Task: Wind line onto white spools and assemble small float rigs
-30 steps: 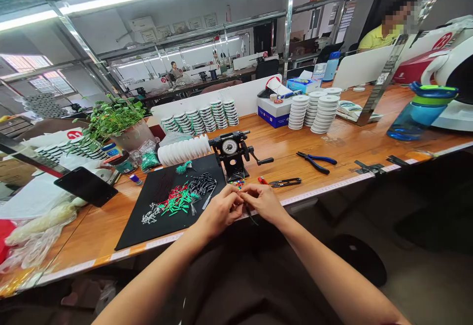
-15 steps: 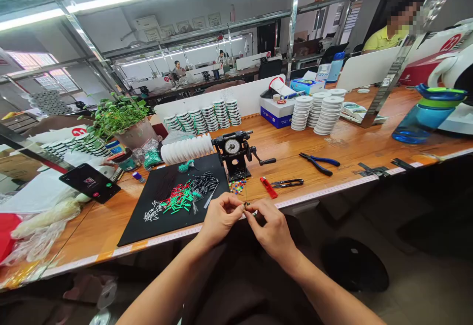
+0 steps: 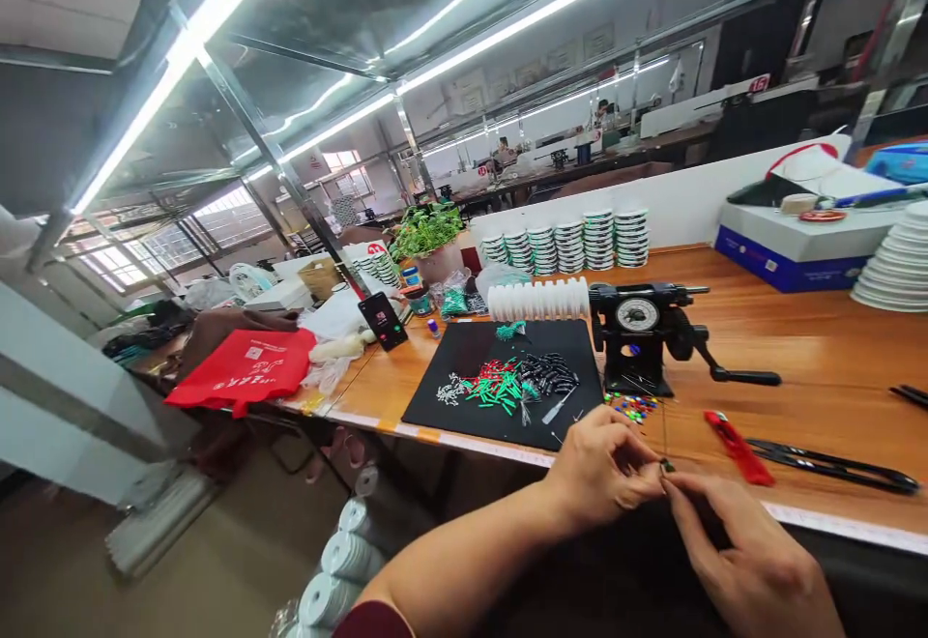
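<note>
My left hand (image 3: 601, 459) and my right hand (image 3: 750, 546) meet fingertip to fingertip at the table's front edge. Both are pinched on a tiny dark-green piece (image 3: 667, 465), mostly covered by the fingers. Above it runs a thin dark line (image 3: 665, 425), towards the black hand-cranked winder (image 3: 638, 329). White spools (image 3: 537, 299) sit in a row on the winder's shaft. Left of my hands lies a black mat (image 3: 427, 406) with green tubes (image 3: 500, 388), black pieces (image 3: 547, 373) and small silvery parts (image 3: 450, 389). Coloured beads (image 3: 634, 408) are scattered by the winder's base.
A red-handled tool (image 3: 738, 447) and black thread snips (image 3: 833, 465) lie to the right. Stacked spools (image 3: 569, 246) stand behind the winder, with a blue-white box (image 3: 790, 246) farther right. A phone (image 3: 383, 321) leans left of the mat, beyond it a red bag (image 3: 250, 367).
The camera view has swung left, so the table appears farther right and the red bag and floor spools show. My hands still pinch the small piece together.
</note>
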